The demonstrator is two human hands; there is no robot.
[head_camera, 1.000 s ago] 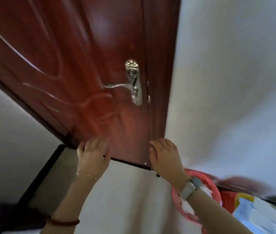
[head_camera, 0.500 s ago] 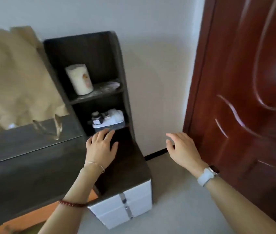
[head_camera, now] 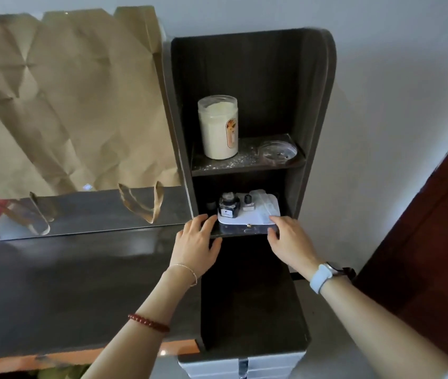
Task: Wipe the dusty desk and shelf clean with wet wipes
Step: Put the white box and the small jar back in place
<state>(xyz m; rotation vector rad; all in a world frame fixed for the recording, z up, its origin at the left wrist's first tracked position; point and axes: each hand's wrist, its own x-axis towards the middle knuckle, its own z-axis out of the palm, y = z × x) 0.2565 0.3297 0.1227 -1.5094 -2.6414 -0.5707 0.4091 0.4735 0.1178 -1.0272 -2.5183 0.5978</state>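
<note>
**Hands at the lower shelf**

Your left hand (head_camera: 196,243) lies flat, fingers spread, holding nothing, at the front edge of the dark wood-grain shelf (head_camera: 247,166). Your right hand (head_camera: 289,239) curls loosely around the corner of a white-topped flat box (head_camera: 250,220) bearing a square ink bottle (head_camera: 229,207); its label is unreadable. Above stands a cylindrical jar (head_camera: 218,127) of pale powder on the dusty board. The smooth dark desk (head_camera: 66,283) adjoins at left.

Dusty shelf (head_camera: 247,166) with jar (head_camera: 218,127), box (head_camera: 247,224).
</note>
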